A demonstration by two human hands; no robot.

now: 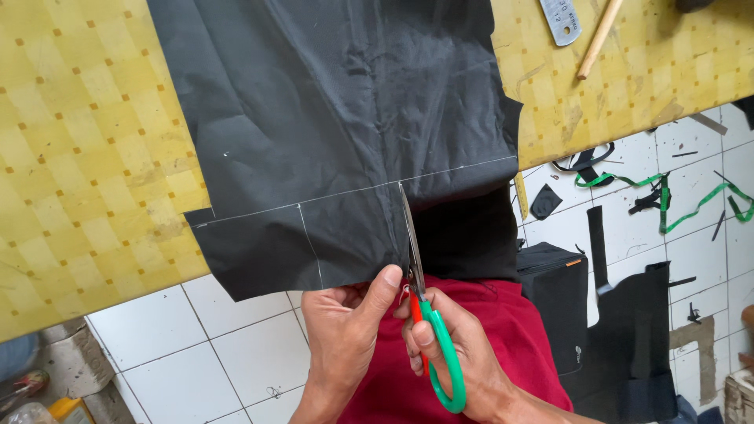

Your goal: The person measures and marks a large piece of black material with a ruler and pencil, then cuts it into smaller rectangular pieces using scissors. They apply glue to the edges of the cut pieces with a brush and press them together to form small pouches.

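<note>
Colours and patterns, cutting table

Cloth [330,118]: black, thin white chalk lines. Scissors [428,314]: green handle with red inner grip, silver blades. Table [86,157]: yellow check cover with small brown squares, worn patches. Floor [220,345]: white tiles, grey grout, black scraps, green tape [691,208]. Garment [503,330]: red. Ruler [560,20]: grey metal. Stick [598,38]: pale wood.

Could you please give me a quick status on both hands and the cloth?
Left hand pinching black fabric edge. Right hand working green-handled scissors, blades along cut. Nothing obstructing.
</note>
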